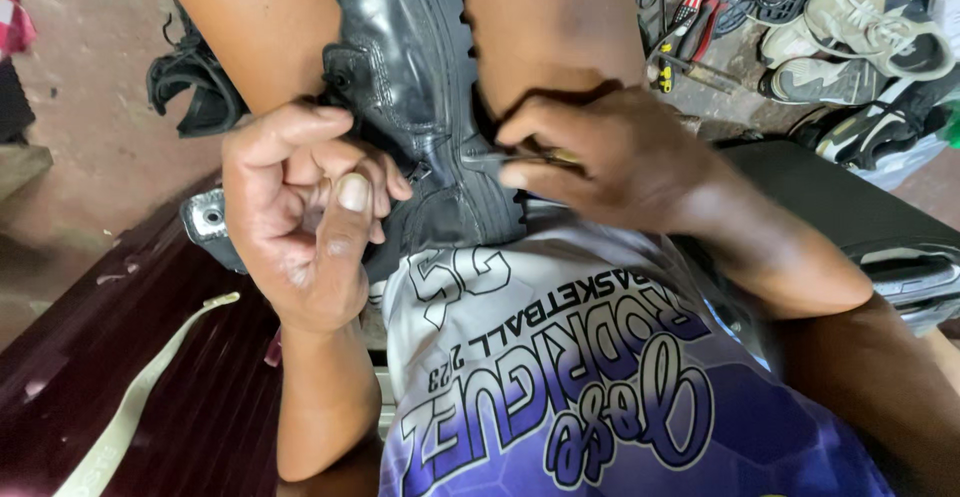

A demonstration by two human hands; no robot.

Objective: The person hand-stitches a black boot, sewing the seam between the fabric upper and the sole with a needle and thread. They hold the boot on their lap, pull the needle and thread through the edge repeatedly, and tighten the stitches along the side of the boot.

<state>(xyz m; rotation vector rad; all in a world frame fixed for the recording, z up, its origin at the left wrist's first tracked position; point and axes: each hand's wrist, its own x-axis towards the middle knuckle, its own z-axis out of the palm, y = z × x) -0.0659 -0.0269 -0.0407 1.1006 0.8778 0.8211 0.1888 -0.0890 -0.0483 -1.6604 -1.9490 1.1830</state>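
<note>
From the head camera, a black leather boot (405,87) lies clamped between the person's bare knees, its lugged sole turned to the right and its upper running down toward the lap. The left hand (305,222) is curled against the boot's left side, fingers folded in and thumb lying across them, pressing on the leather near a seam; whether anything is pinched inside the curl cannot be told. The right hand (610,157) is closed on a thin metal tool (510,160) (an awl or needle, too small to tell which), its tip touching the boot where upper meets sole.

Below the hands, a white and purple printed jersey (560,377) covers the person's torso. To the left stands a dark red-brown bench (120,357) with a pale strip (140,397) lying along it. A black shoe piece (190,87) sits on the concrete floor (90,107) beyond the left knee. At the upper right, well apart, lie worn sneakers (860,27) beside red-handled tools (690,7).
</note>
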